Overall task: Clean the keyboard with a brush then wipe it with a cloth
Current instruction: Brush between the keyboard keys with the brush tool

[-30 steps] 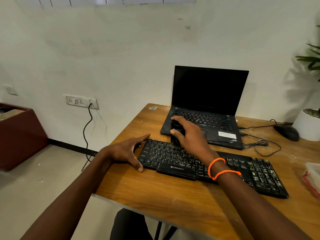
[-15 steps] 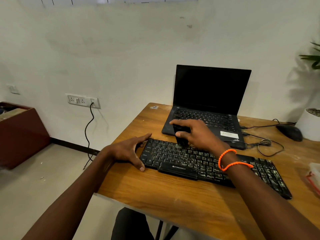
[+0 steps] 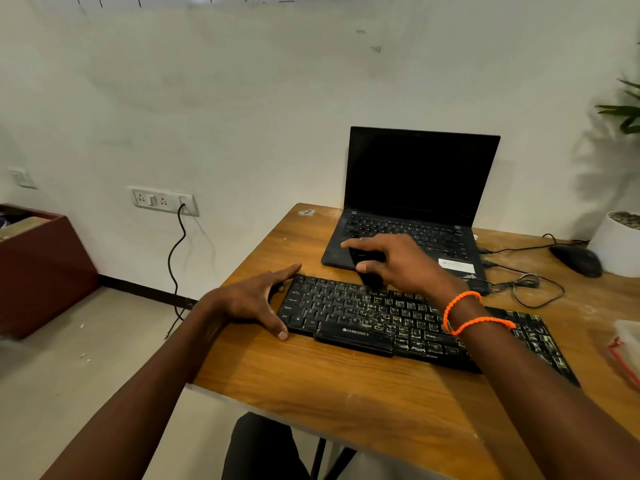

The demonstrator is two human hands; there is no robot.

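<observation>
A dusty black keyboard [image 3: 398, 320] lies across the wooden desk [image 3: 346, 389]. My right hand [image 3: 398, 261] grips a small black brush [image 3: 369, 268], whose tip touches the keyboard's back rows near the middle. Two orange bands circle that wrist. My left hand [image 3: 256, 299] braces the keyboard's left end, with the thumb at the front corner and the fingers spread along the back corner. No cloth is in view.
An open black laptop [image 3: 415, 202] stands just behind the keyboard. A black mouse [image 3: 576, 259] and loose cables [image 3: 526, 282] lie to the right, beside a white plant pot [image 3: 616, 244]. A plastic container [image 3: 628, 348] sits at the right edge. A brown box [image 3: 41, 265] stands on the floor at left.
My right hand has carried the brush from the keyboard's left part towards the middle and back rows. My left hand has stayed at the left end.
</observation>
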